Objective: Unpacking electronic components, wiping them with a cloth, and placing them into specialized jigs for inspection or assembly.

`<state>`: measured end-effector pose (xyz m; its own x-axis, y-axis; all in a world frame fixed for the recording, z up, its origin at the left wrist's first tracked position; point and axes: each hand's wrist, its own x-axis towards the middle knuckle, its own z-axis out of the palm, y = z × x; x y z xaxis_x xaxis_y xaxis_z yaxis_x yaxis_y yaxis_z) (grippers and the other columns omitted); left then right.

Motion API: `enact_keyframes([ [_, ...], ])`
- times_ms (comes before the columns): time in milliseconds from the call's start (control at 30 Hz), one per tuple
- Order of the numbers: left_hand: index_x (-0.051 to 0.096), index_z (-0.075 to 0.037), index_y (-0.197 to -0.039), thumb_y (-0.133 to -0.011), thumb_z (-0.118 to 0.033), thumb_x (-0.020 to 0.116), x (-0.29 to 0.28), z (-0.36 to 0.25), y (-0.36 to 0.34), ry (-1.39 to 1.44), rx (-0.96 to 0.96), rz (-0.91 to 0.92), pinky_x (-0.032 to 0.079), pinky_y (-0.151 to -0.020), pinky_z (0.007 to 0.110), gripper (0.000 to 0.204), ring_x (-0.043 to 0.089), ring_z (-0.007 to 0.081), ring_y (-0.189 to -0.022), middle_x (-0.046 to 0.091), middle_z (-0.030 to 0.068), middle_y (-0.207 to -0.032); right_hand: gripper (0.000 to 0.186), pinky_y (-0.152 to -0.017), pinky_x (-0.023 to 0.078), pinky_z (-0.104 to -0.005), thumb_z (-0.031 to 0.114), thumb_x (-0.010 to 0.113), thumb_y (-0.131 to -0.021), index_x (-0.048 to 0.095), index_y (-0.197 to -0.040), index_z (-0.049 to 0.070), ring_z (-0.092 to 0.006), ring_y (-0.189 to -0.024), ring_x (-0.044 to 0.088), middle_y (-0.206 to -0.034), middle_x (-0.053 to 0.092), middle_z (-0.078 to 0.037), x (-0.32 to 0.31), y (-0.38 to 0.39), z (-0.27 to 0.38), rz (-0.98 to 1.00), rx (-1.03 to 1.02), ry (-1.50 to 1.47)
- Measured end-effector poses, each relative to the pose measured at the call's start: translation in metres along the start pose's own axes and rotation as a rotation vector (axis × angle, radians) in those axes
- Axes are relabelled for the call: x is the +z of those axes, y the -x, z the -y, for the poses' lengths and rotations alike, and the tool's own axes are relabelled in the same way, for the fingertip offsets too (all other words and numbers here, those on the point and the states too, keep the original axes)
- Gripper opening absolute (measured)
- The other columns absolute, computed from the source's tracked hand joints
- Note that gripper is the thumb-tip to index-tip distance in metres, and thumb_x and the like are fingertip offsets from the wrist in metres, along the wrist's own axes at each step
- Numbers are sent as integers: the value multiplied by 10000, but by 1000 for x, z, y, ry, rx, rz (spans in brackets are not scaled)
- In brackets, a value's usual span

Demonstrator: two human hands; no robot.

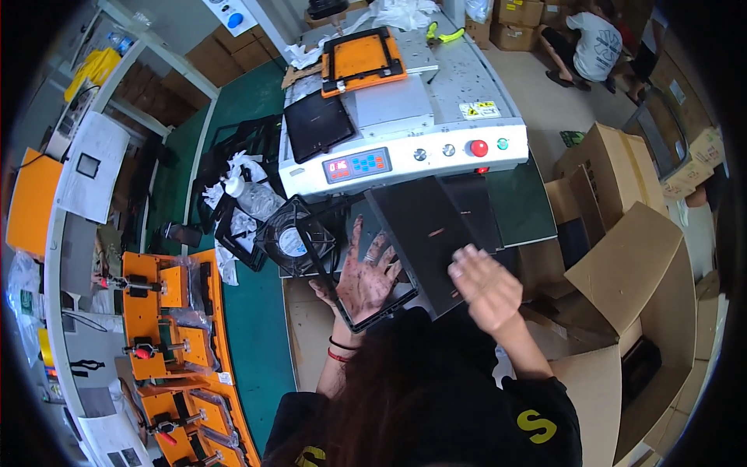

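My left hand (366, 274), smeared with dark stains, lies flat with its fingers spread on a black rectangular frame (383, 310) at the bench's near edge. My right hand (486, 288) grips the lower right edge of a flat black panel (424, 229). The panel is tilted and lies partly over the frame, just in front of the white machine. A stack of similar black panels (478, 206) sits behind it. Dark hair hides the near ends of both forearms.
A white machine (405, 117) with a control panel and a red button (478, 147) carries an orange jig (362, 61). A black fan (296, 237) stands left of my hand. Orange fixtures (167, 327) line the left bench. Open cardboard boxes (622, 257) stand right. A person (595, 43) crouches far back.
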<state>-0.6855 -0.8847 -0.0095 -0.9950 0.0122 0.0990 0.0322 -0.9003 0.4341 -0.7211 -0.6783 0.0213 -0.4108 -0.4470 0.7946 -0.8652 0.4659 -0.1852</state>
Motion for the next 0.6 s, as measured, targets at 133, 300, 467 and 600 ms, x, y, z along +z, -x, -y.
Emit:
enact_keyframes([
  [133, 121, -119, -1410, -572, -713, 621, 9, 3, 3, -41, 46, -78, 258, -1048, 464, 1143, 288, 363, -1267, 181, 223, -1414, 242, -888, 460, -324, 106, 610, -783, 651, -1018, 69, -205, -1027, 589, -1036, 640, -72, 15, -13, 19, 34, -32, -81],
  [300, 131, -116, -1408, -578, -713, 615, 2, 7, 5, -2, 49, -82, 267, -1041, 470, 1131, 294, 356, -1264, 189, 220, -1412, 237, -892, 456, -312, 122, 604, -791, 655, -1019, 83, -192, -1041, 581, -1047, 638, -62, 25, -15, 29, 57, -100, -99],
  [467, 141, -114, -1407, -585, -713, 610, -10, 12, 3, 47, 29, -75, 275, -1035, 477, 1119, 299, 350, -1260, 197, 216, -1410, 235, -884, 457, -301, 111, 601, -786, 658, -1013, 84, -186, -1040, 582, -1043, 640, -58, 31, -12, 32, 20, -99, -96],
  [600, 149, -113, -1405, -590, -712, 605, -18, 14, 2, 86, 12, -69, 282, -1030, 482, 1110, 303, 344, -1257, 203, 213, -1408, 203, -906, 443, -343, 104, 605, -765, 664, -955, 67, -224, -1009, 599, -991, 653, -90, 32, -12, 36, 36, -88, -136],
])
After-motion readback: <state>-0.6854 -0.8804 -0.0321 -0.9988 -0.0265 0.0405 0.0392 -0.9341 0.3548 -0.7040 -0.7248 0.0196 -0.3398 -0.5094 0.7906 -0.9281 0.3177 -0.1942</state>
